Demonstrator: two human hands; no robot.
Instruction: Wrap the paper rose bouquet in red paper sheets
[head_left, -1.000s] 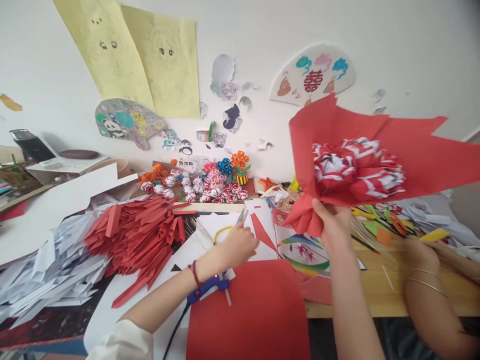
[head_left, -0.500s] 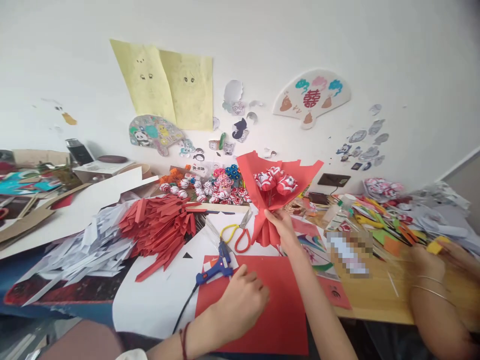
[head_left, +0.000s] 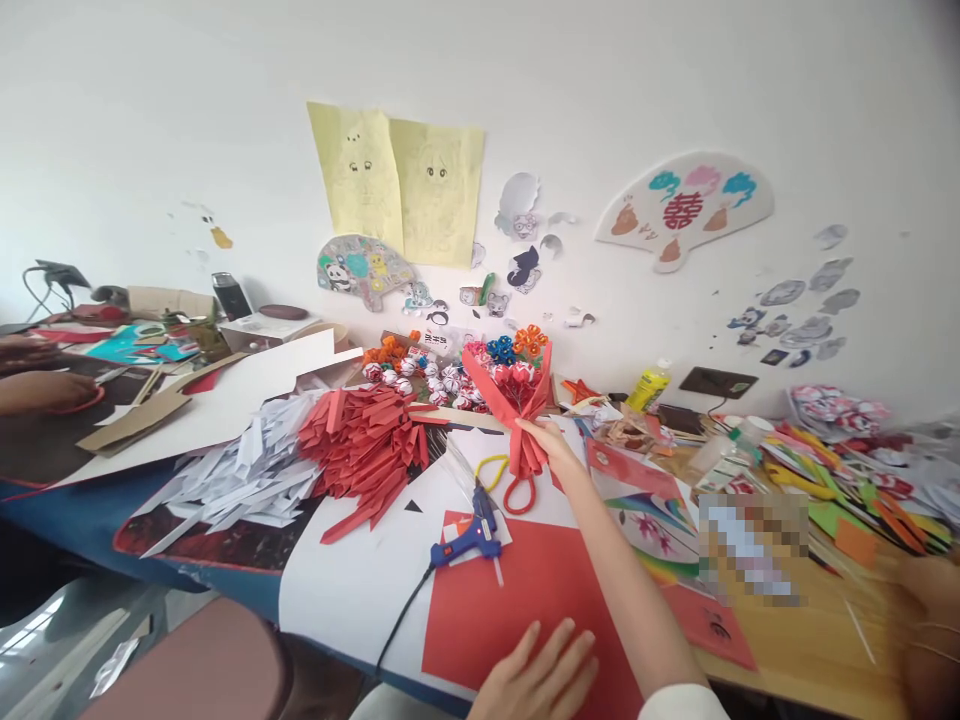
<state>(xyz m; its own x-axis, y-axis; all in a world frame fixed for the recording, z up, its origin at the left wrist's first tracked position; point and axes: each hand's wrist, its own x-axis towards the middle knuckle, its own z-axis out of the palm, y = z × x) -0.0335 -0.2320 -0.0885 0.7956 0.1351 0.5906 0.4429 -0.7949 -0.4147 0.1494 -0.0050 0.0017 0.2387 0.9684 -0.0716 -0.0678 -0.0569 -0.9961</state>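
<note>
Holding the bouquet (head_left: 536, 400) roughly upright in right hand (head_left: 541, 444), fingers closed on its pinched neck, beyond the glue gun (head_left: 469, 541) and slightly to its right. Spreading fingers of left hand (head_left: 536, 675) over the red sheet (head_left: 555, 570), nearer than the glue gun and to its right, gripping nothing visible; cannot tell whether touching or just above. Judged well along: see blooms (head_left: 517, 373) mounted on thin stems, with wrap (head_left: 489, 380) folded around and gathered below. See no tie at the neck, though partly covered by fingers; judged fastening possibly left to do. Noted red sheet as flat, apparently uncut, not worked into anything. Noted materials: wrap in matt red paper, stiff, flaring to pointed flaps above, pleated into a short skirt below. See scissors (head_left: 519, 512) with yellow and red loop handles, just beyond the glue gun, partly hidden by bouquet. Left of the glue gun and farther back, see creased red strips (head_left: 367, 450) heaped loosely, then white strips (head_left: 255, 465), long and narrow. Straight beyond it, see rounded red-and-white loose blooms (head_left: 450, 385) massed at the back of the worktop (head_left: 810, 650).
</note>
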